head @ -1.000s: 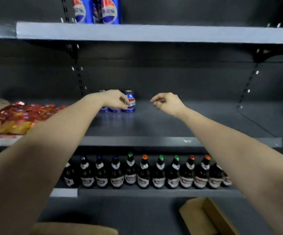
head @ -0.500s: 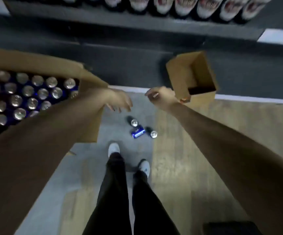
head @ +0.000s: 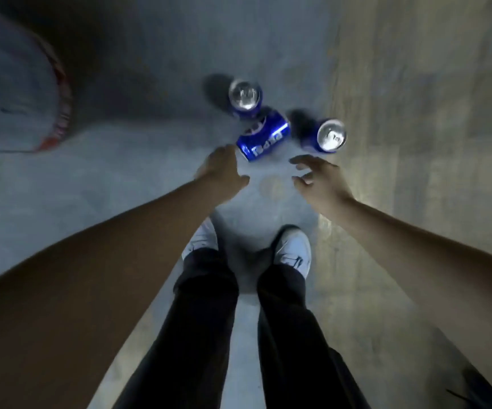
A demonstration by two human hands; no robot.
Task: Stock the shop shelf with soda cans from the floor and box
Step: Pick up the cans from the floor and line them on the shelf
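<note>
Both grips are released, nothing grasped: the left grip (head: 221, 172) is held just beside the toppled can (head: 264, 137), the right grip (head: 321, 181) near an upright can (head: 331, 138). A third can (head: 245, 97) stands behind, all on the floor (head: 138, 178). Pick-up is judged underway; closing round a can is needed next.

Glossy metal cans (head: 264, 136), matt floor (head: 150, 160)

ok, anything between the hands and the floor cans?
Nothing visible for the near two. The left hand is right at the tipped can; the right hand, open, has only bare floor before the right upright can. The far upright can sits behind the tipped one.
</note>
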